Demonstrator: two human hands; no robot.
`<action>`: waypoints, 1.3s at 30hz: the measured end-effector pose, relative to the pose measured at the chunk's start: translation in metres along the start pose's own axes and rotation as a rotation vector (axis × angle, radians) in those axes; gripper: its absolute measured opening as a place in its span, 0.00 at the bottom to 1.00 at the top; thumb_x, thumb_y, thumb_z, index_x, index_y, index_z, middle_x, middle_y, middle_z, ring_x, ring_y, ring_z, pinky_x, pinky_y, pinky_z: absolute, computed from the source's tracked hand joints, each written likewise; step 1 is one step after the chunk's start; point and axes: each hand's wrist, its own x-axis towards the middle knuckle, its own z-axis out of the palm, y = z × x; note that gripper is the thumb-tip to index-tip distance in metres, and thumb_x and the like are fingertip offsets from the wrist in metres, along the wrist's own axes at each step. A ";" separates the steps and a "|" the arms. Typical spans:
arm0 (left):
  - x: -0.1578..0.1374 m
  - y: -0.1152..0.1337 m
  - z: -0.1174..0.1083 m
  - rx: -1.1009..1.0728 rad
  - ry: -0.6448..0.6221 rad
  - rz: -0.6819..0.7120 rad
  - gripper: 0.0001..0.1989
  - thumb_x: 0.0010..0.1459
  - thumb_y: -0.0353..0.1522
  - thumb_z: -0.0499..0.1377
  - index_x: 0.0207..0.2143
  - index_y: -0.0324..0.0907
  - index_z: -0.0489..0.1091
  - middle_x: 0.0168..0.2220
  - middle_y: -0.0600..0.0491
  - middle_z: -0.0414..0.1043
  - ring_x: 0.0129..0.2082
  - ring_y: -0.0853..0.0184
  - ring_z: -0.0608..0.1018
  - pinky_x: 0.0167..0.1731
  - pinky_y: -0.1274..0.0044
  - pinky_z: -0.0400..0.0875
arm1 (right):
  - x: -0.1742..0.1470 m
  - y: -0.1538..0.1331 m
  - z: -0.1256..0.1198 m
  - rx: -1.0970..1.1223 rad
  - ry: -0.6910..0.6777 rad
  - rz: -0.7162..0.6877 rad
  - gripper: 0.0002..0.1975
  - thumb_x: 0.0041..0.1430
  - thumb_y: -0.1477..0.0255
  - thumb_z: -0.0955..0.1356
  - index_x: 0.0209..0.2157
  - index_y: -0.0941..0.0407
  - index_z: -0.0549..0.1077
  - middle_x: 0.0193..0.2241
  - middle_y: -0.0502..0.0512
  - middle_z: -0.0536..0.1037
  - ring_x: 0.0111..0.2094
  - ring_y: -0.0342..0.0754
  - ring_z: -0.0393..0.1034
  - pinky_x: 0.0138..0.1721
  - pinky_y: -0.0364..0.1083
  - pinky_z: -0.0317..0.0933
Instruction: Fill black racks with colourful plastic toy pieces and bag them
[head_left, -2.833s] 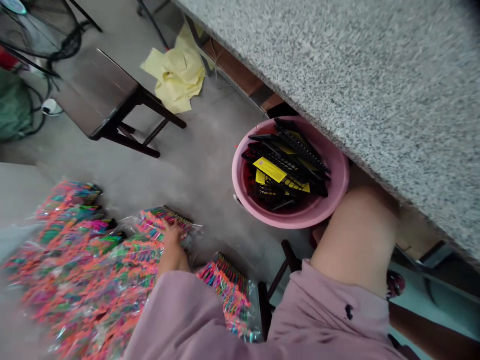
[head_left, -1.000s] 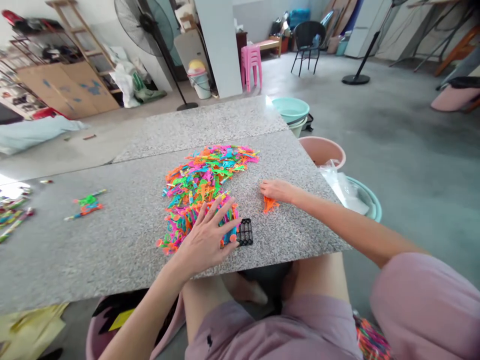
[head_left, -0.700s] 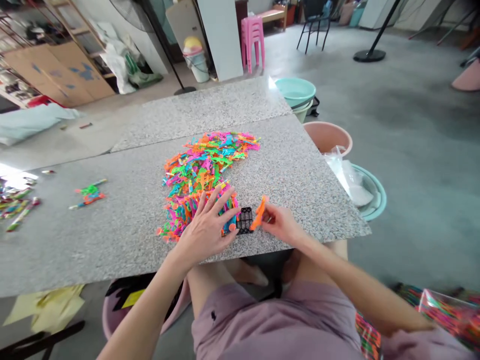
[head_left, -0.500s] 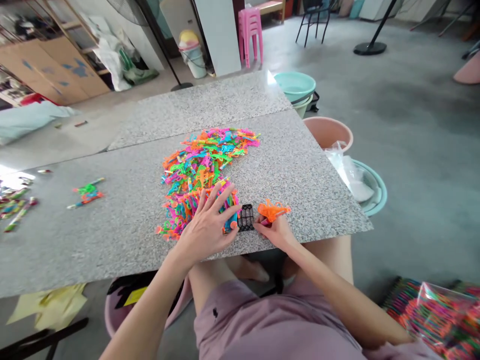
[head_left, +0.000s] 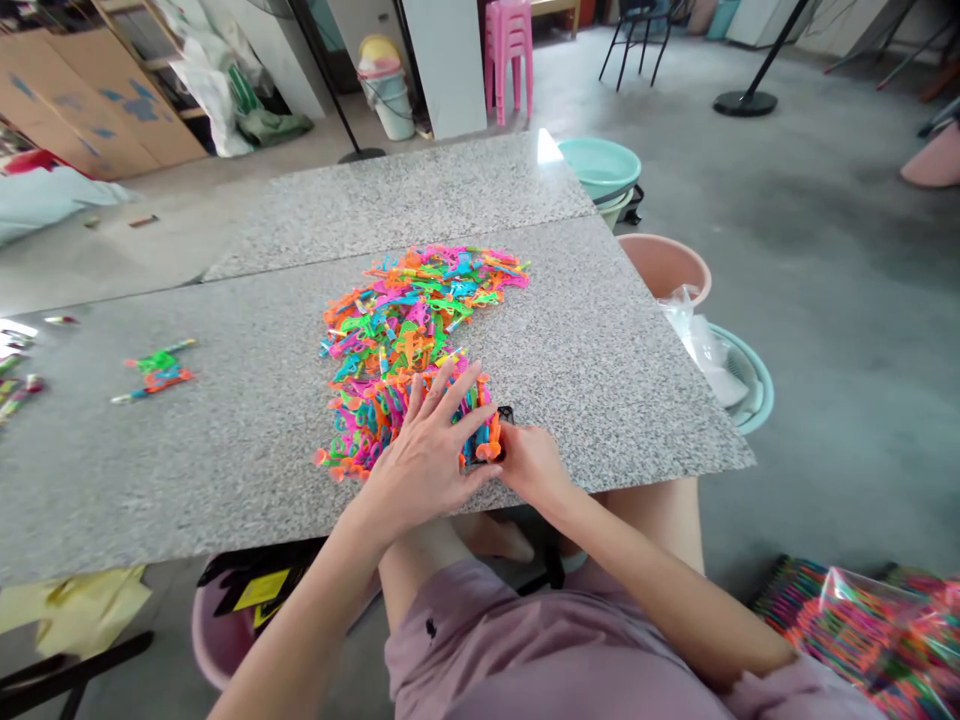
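Brightly coloured plastic toy guns (head_left: 360, 430) stand packed in rows at the table's front edge. Across their tops lies my left hand (head_left: 424, 460), its fingers spread and touching them. At the right end of the rows, my right hand (head_left: 536, 465) is closed at an orange toy gun (head_left: 491, 440), pressing it upright against the others; its fingertips are partly hidden. Part of a black grid tray (head_left: 506, 413) shows beside that hand, the rest covered. Behind the rows spreads a loose heap of toy guns (head_left: 420, 300).
On the speckled stone table (head_left: 585, 370), a few toy guns (head_left: 159, 370) lie apart at left. Basins, a turquoise one (head_left: 600, 165) and a pink one (head_left: 667, 265), stand along the right edge. A clear bag of colourful pieces (head_left: 855, 620) is on the floor at lower right.
My right hand has moved left with the orange toy gun and set it upright at the row's end, over the black tray. My left hand stays spread on the rows.
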 end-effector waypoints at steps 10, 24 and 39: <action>-0.003 -0.002 0.003 0.043 0.048 0.029 0.14 0.62 0.38 0.58 0.50 0.49 0.71 0.69 0.51 0.44 0.68 0.44 0.45 0.62 0.45 0.45 | 0.035 0.027 -0.023 0.059 -0.257 -0.261 0.04 0.54 0.71 0.70 0.31 0.56 0.77 0.28 0.51 0.79 0.30 0.49 0.74 0.31 0.41 0.60; -0.005 -0.004 0.004 0.047 0.039 0.007 0.14 0.61 0.37 0.59 0.49 0.50 0.70 0.69 0.51 0.45 0.68 0.44 0.47 0.62 0.44 0.48 | 0.162 0.013 -0.067 -0.632 0.259 -0.434 0.16 0.66 0.80 0.55 0.48 0.63 0.70 0.44 0.67 0.73 0.48 0.57 0.64 0.47 0.50 0.60; -0.002 -0.006 0.002 0.067 0.029 0.037 0.12 0.60 0.36 0.59 0.46 0.48 0.72 0.69 0.52 0.45 0.68 0.45 0.47 0.63 0.47 0.43 | 0.107 0.089 -0.085 -0.671 -0.038 -0.342 0.13 0.63 0.84 0.59 0.44 0.62 0.71 0.46 0.67 0.70 0.46 0.56 0.68 0.43 0.47 0.63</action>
